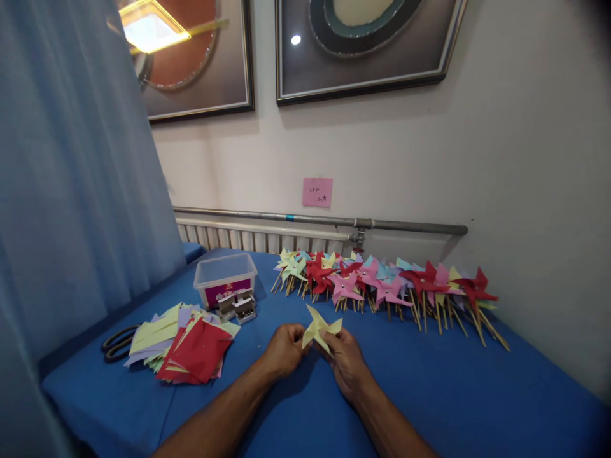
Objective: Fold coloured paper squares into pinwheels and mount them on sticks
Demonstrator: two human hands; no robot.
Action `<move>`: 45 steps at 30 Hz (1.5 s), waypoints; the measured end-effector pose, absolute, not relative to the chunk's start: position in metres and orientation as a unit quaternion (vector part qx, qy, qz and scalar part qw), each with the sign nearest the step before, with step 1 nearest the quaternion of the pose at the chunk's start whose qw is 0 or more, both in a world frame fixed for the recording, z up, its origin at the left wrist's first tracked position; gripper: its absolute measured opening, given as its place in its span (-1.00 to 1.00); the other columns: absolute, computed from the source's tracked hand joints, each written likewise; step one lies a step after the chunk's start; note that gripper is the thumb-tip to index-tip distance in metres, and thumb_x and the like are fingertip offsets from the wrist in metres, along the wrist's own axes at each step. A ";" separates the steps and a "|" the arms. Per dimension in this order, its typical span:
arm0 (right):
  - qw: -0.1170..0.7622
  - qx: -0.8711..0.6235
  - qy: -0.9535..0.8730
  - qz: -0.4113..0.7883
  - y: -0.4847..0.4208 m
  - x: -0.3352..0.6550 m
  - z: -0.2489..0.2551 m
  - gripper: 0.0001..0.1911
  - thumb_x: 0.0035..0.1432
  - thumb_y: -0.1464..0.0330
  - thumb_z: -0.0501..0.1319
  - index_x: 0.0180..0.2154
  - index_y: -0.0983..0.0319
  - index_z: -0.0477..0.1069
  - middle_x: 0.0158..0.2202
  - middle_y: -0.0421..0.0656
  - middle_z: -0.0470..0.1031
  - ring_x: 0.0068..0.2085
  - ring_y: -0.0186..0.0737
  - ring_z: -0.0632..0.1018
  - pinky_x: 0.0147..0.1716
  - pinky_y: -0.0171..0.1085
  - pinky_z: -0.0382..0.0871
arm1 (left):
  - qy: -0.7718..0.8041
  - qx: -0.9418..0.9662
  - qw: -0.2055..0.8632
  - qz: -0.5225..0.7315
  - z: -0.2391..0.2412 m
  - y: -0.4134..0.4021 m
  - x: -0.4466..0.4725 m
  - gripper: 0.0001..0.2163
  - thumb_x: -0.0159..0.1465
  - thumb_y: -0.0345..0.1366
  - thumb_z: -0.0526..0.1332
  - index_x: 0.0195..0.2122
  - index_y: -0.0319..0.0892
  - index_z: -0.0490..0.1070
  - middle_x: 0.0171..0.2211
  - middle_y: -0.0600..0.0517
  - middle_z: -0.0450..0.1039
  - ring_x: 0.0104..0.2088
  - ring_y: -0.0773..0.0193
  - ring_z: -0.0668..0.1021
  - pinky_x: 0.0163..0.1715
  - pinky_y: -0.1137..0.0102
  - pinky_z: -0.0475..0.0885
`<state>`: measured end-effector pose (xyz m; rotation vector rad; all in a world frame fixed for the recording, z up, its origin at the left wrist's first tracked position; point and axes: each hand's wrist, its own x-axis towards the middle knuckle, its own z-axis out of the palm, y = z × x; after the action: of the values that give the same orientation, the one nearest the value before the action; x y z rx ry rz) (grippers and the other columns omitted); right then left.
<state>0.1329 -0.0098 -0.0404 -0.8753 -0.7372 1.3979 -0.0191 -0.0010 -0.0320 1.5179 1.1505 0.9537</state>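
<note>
A pale yellow paper pinwheel (pixel 316 327) with folded blades is held up over the blue-covered table. My right hand (pixel 347 357) pinches it from the right, thumb on the front near the centre. At its left edge my left hand (pixel 286 348) is closed, its fingertips against the paper and partly hidden behind it. No stick shows on this pinwheel. To the left lies a pile of cut paper sheets (pixel 198 350), red on top, with yellow, green and purple ones below. Small open boxes of metal pins (pixel 245 312) stand beyond my left hand.
Many finished pinwheels (pixel 344 287) on wooden sticks lie in a row along the back right. A clear plastic tub (pixel 225 270) stands behind the pin boxes. Black-handled scissors (pixel 119 343) lie left of the paper. A blue curtain (pixel 81 159) hangs at the left.
</note>
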 end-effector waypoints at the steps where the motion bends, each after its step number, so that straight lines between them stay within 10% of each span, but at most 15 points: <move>1: 0.620 -0.380 -0.318 0.609 -0.010 0.133 -0.040 -0.57 -0.27 0.23 0.62 -0.34 0.24 0.59 -0.39 -0.15 0.67 -0.29 -0.06 0.66 -0.28 -0.20 0.53 | 0.472 0.622 0.485 0.393 -0.033 -0.001 -0.019 -0.67 0.12 -0.03 0.30 -0.54 -0.15 0.29 -0.65 0.19 0.20 -0.59 0.43 0.21 -0.55 0.44 0.07; 45: 0.623 -0.383 -0.350 0.585 -0.011 0.131 -0.040 -0.65 -0.17 0.23 0.51 -0.29 0.21 0.59 -0.37 -0.14 0.69 -0.26 0.01 0.68 -0.29 -0.19 0.53 | 0.468 0.623 0.485 0.398 -0.037 -0.001 -0.016 -0.67 0.16 -0.08 0.33 -0.55 -0.15 0.28 -0.65 0.20 0.18 -0.58 0.42 0.21 -0.55 0.47 0.07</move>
<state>0.1308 -0.0107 -0.0397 -0.8799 -0.8044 1.3444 -0.0160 -0.0007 -0.0368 1.5163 1.1384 0.9700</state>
